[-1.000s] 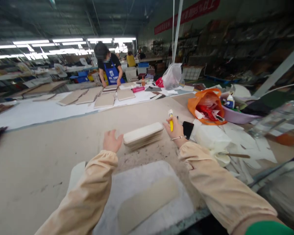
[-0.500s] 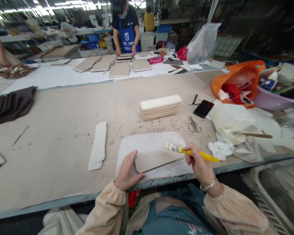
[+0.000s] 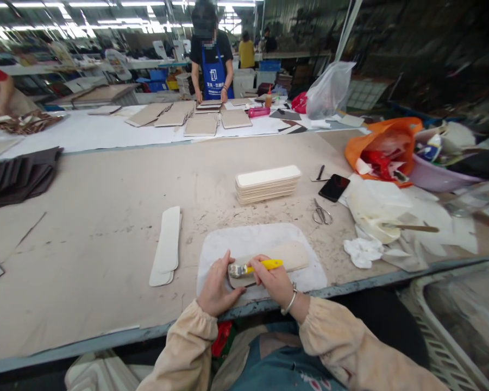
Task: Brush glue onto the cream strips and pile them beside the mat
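A beige board strip with rounded ends lies on a white rounded sheet at the table's near edge. My left hand rests against the strip's left end, fingers stretched and thumb apart. In my right hand is a yellow-handled paintbrush, its bristles down on the strip close to my left fingers. To the left lie a few overlapping off-white strips. A neat stack of similar strips stands beyond the sheet.
Scissors, a black phone and crumpled white tissue lie to the right. Behind them are a glue-smeared white container with a stick, and an orange bag. Dark panels sit at left; a co-worker stands across the table.
My right hand has moved left with the paintbrush, from above the strip's right part to its left end. The strip's right part now looks paler and wet. My left hand stays at the strip's end.
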Available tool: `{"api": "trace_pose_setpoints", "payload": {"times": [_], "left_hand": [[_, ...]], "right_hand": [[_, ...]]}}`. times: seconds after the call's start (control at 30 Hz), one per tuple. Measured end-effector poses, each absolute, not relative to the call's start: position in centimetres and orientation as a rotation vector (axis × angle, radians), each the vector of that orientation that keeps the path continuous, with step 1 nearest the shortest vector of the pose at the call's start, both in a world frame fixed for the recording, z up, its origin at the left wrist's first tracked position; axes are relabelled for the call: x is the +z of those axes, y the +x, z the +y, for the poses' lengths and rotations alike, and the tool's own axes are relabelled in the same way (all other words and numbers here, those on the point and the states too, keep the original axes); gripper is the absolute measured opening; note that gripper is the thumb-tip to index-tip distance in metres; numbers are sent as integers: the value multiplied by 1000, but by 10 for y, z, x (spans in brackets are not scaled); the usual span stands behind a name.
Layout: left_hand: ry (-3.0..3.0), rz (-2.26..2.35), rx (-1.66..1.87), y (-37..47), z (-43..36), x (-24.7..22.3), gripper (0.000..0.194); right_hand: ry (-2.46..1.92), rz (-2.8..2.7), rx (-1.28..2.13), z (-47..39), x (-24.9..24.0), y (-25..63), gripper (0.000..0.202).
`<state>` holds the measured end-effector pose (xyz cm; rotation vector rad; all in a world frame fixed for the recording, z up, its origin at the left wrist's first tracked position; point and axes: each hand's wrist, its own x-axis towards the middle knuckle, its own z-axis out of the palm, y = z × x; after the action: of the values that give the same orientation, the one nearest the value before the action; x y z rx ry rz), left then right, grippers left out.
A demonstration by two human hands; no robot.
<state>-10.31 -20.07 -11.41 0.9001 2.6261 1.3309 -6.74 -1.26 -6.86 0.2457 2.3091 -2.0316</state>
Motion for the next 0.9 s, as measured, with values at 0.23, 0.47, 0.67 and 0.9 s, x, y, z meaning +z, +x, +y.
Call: {"api": "trace_pose_setpoints", "payload": {"times": [0.23,0.47,0.67,0.9], "left_hand": [[934,2687,1219,-104,-201,-117,95],[983,2755,1123,-106,-201,-120,90],[1034,2779,1108,-108,-201,-126,89],[1018,2761,1099,-106,-201,-119,90]], "right_hand": [[361,2482,-1906,11,-72,-67,24],[560,2747,-1664,78,-66,-60,26],[684,2923,-1405,124,-58,-56,33],[691,2864,-1645,92,-41,-46,32]]}}
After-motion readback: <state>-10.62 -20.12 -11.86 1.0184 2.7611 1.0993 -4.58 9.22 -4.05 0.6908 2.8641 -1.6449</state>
